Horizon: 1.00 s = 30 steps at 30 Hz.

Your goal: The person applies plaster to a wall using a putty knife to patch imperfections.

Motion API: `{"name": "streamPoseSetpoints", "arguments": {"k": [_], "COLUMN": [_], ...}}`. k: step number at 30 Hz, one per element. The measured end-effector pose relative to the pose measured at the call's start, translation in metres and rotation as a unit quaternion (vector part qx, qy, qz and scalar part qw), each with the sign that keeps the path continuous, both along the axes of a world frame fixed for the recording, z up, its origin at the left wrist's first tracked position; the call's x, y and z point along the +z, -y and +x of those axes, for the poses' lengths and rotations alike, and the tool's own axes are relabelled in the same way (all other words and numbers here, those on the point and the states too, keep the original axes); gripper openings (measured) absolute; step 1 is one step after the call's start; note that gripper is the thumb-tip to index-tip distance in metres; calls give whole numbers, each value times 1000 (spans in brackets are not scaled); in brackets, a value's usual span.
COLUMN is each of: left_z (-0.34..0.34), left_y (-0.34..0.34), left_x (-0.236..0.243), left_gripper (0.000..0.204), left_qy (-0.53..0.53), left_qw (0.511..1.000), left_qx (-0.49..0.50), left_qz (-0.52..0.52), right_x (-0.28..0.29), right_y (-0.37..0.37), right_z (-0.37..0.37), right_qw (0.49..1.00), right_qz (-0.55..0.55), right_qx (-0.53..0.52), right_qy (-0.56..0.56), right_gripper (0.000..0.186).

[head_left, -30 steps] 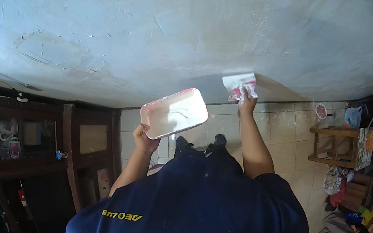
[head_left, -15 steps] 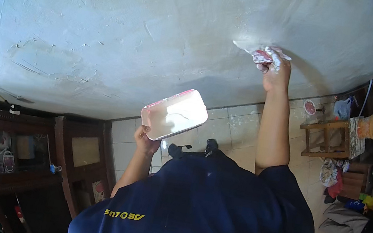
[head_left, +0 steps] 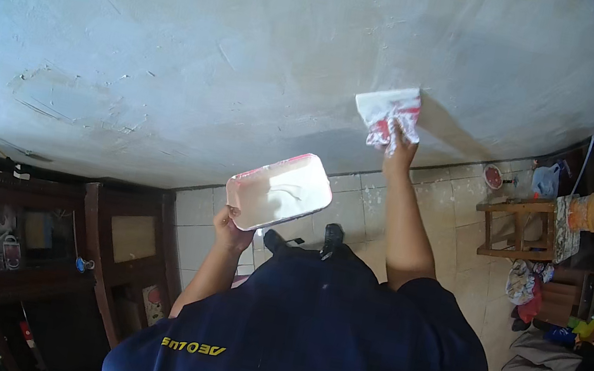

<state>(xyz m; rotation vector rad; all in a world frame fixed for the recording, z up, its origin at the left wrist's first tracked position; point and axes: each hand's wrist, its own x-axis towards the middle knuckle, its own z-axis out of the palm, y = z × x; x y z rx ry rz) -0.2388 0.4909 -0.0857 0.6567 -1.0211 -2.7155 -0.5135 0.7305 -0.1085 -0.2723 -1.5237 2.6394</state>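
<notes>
My left hand (head_left: pixel 232 233) grips the near left corner of a rectangular plastic tub (head_left: pixel 235 191), pink at the rim, with white paste inside. The tub is held tilted, so its inside shows. My right hand (head_left: pixel 398 146) is closed around a wide putty scraper (head_left: pixel 390 108), smeared white over red. The scraper's broad edge faces the wall (head_left: pixel 296 52); whether it touches cannot be made out. Uneven patches, ridges and scratches mark the wall's pale surface.
A dark wooden cabinet (head_left: pixel 89 214) with glass stands at the left. At the right are a wooden stool (head_left: pixel 518 223), an orange bucket (head_left: pixel 585 210), a round red-and-white lid or tub (head_left: pixel 493 176) and heaped cloths (head_left: pixel 527 291). White spots dot the tiled floor (head_left: pixel 434 208).
My right hand has come down and left from the wall, and the scraper has turned so its broad white face shows. The tub in my left hand has dropped slightly.
</notes>
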Motion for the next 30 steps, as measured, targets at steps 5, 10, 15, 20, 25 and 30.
{"name": "streamPoseSetpoints", "arguments": {"k": [5, 10, 15, 20, 25, 30], "left_z": [2, -3, -16, -25, -43, -65], "left_y": [1, -5, -12, -25, -34, -42], "left_x": [-3, 7, 3, 15, 20, 23], "left_gripper": [58, 58, 58, 56, 56, 55], "left_qy": [21, -5, -19, -36, -24, -26], "left_qw": [1000, 1000, 1000, 999, 999, 999], "left_qx": [3, -4, -3, -13, -16, -29], "left_qz": [2, -23, -9, 12, -19, -30], "right_x": [-101, -3, 135, 190, 203, 209], "right_y": [-24, -13, -16, -29, -61, -72], "right_z": [11, -2, -18, -3, 29, 58], "right_qw": [990, 981, 987, 990, 962, 813], "right_qz": [84, 63, 87, -13, 2, 379], "right_qx": [40, 57, 109, 139, 154, 386], "right_qy": [108, 172, 78, -8, -225, -216], "right_gripper": [18, 13, 11, 14, 21, 12]}}
